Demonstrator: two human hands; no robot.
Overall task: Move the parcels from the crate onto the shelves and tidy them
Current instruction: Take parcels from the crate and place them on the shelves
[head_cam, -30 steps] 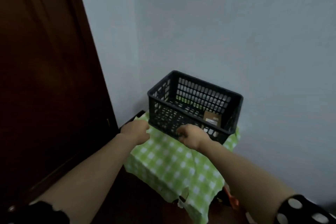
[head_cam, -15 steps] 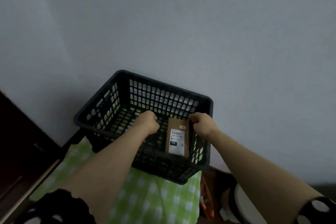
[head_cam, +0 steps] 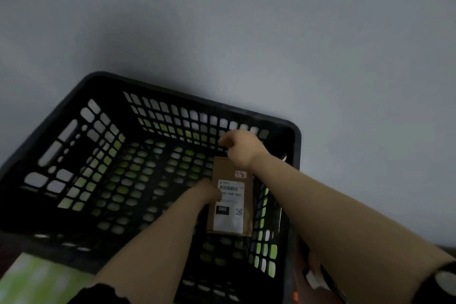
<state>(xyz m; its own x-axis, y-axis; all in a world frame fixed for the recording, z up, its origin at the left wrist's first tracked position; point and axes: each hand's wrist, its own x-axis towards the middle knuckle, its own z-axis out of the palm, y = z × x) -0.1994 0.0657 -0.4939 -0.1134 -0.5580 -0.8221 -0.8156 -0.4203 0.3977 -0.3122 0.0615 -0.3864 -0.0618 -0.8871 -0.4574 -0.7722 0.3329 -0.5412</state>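
Note:
A black slatted plastic crate point(head_cam: 74, 96) fills the lower half of the head view. Inside, against its right wall, stands one brown cardboard parcel point(head_cam: 230, 215) with a white shipping label marked 060. My left hand point(head_cam: 208, 191) is down in the crate, pressed against the parcel's left edge. My right hand point(head_cam: 243, 147) curls over the parcel's top far end, fingers bent around it. The rest of the crate floor shows only green cloth through the holes. No shelves are in view.
The crate rests on a green-and-white checked cloth point(head_cam: 37, 279) at the lower left. A plain grey wall point(head_cam: 246, 20) rises right behind it. Dim orange and white objects point(head_cam: 313, 279) lie low beside the crate's right wall.
The view has closed in over the crate. Both hands went from its front rim down inside it and now sit on the parcel, left at its side, right at its top.

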